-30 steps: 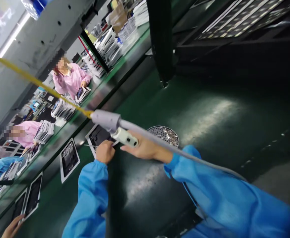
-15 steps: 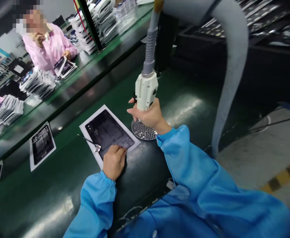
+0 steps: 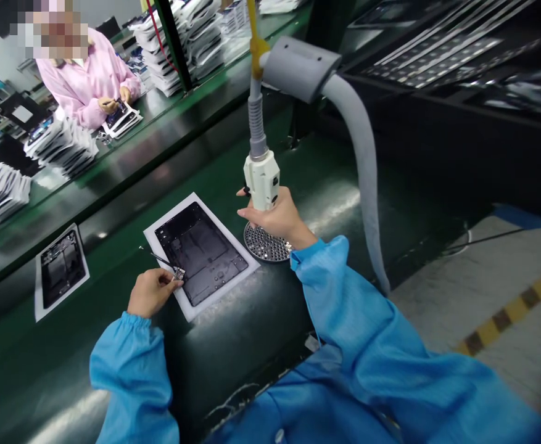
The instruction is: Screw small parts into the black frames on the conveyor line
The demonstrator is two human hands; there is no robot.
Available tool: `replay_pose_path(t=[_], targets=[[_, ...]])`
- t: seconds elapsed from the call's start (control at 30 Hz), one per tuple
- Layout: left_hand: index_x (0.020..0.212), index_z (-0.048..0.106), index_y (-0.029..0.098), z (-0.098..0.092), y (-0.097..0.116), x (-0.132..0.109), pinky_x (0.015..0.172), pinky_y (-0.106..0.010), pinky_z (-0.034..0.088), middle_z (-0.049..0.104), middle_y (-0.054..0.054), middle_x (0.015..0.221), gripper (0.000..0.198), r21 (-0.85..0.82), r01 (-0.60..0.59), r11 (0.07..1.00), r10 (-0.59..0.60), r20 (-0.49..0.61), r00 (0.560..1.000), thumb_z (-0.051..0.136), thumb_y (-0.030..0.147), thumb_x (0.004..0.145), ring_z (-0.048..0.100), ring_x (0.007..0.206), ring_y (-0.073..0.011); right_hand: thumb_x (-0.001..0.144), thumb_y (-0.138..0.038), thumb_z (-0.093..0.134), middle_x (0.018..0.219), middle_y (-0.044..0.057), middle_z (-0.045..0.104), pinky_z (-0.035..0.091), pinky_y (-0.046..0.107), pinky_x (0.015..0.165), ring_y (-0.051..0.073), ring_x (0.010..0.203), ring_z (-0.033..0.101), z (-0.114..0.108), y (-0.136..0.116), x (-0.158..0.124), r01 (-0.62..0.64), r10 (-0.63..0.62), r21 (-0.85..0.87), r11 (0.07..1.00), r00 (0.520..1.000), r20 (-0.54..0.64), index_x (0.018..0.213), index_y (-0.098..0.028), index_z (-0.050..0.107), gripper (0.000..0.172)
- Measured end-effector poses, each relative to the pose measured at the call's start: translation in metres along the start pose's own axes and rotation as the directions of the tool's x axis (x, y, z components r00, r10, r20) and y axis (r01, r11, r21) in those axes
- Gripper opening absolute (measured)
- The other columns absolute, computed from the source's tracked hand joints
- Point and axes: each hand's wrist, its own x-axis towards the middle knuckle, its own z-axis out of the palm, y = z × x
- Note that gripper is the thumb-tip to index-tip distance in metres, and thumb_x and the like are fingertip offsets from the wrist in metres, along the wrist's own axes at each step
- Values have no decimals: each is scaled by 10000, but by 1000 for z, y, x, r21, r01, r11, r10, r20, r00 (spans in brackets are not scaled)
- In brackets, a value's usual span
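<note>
My right hand (image 3: 277, 219) grips a white electric screwdriver (image 3: 261, 179) that hangs upright from a grey hose, its tip over a round perforated screw tray (image 3: 263, 245). A black device panel on a white sheet (image 3: 200, 253) lies on the green belt just left of that tray. My left hand (image 3: 150, 291) rests at the panel's near left corner, fingers pinched at a small metal part (image 3: 178, 272) next to thin tweezers (image 3: 159, 259); whether it grips the part is unclear.
Another panel on a white sheet (image 3: 61, 268) lies further left on the belt (image 3: 113, 345). A person in pink (image 3: 89, 80) works across the line among stacks of panels (image 3: 61, 145). A grey hose (image 3: 363, 160) arcs down on the right. Floor with yellow-black tape (image 3: 506, 314) is lower right.
My left hand slid left from the panel's near edge to the small metal part. The screwdriver has swung from lying tilted to upright over the screw tray. The view shifted.
</note>
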Motion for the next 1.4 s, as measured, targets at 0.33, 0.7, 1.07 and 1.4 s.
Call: replay_pose_path(t=[0.33,0.7,1.07,1.4], targets=[[714,680,196,12,24,4,570,-241,424,640,18,604,226,-236,-88,968,-20,-421,907,638,416,745,552,542,-125,621,-257,731,460,-50,529,489,315,504,139,434,526,1,7,1,-1,1,-9,1000,1000,26,820,-174,627,239],[958,735,204,34,32,10,630,-260,480,732,-14,777,249,-232,-120,965,68,-220,973,623,328,774,623,640,-150,613,-216,698,448,-42,526,480,316,517,146,442,534,3,10,2,-4,3,9,1000,999,32,792,-159,630,199],[891,750,210,33,32,10,618,-250,487,734,1,764,191,-190,-136,972,88,-241,966,615,317,808,614,600,-139,605,-248,703,454,-50,525,460,293,473,132,420,528,3,11,2,-19,18,9,1000,998,55,778,-155,618,213],[896,749,187,36,35,8,628,-231,471,736,-10,783,145,-219,-116,969,63,-234,970,633,216,815,616,634,-124,613,-236,741,451,-44,534,461,285,445,131,412,529,2,16,-1,12,-11,-20,1000,1000,28,746,-165,630,187]])
